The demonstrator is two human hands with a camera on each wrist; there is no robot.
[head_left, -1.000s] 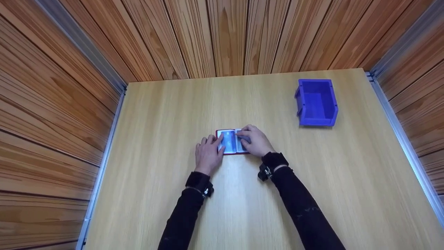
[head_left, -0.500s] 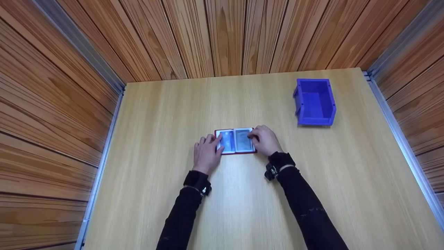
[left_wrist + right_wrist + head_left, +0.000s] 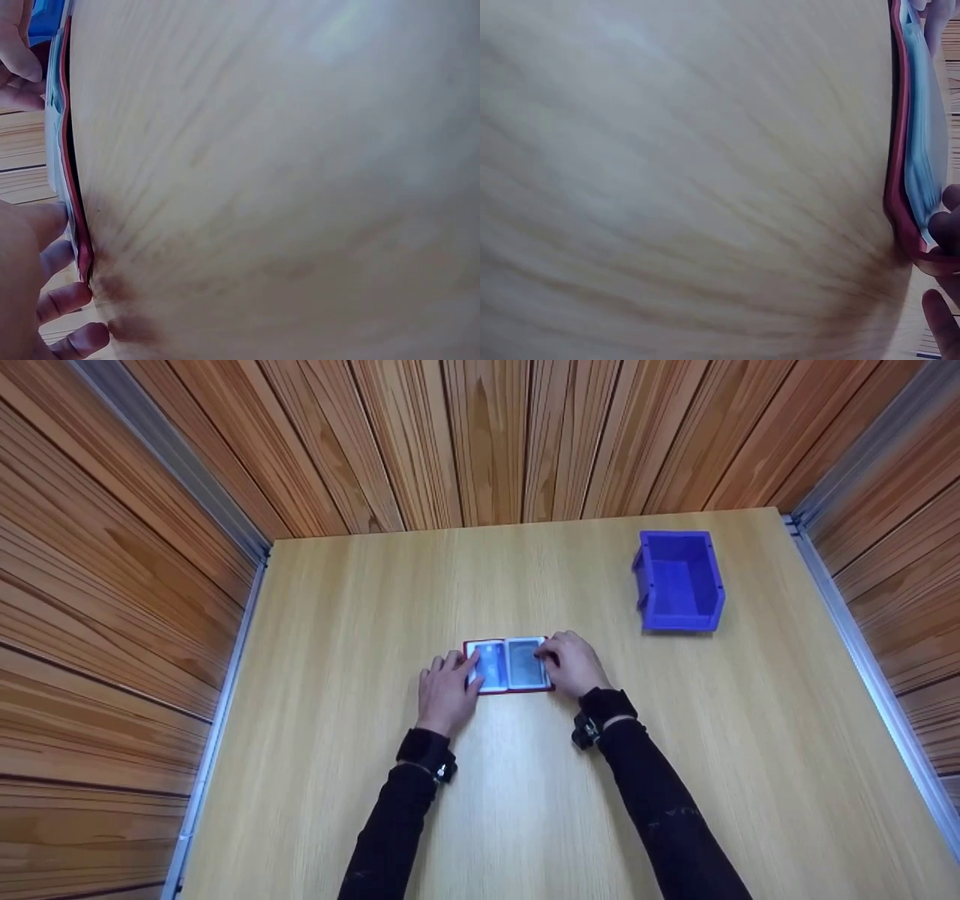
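Observation:
A small card holder with a red cover and clear plastic sleeves lies opened out on the table. My left hand rests at its left side, index finger and thumb extended onto the left sleeve. At the right edge my right hand pinches the holder's sleeves between thumb and curled fingers. From the right wrist view, the stack of bluish sleeves stands slightly off the red cover, fingertips right at its edge. The left wrist view shows the red cover edge-on, with left fingertips along its end.
A purple-blue plastic bin stands at the back right of the wooden table. Wood-plank walls enclose the back and both sides, with metal rails along the side edges.
My right hand has moved right, from near the holder's middle to its right edge, uncovering the right-hand sleeve. It has hardly moved in the last half second. The left hand has stayed put.

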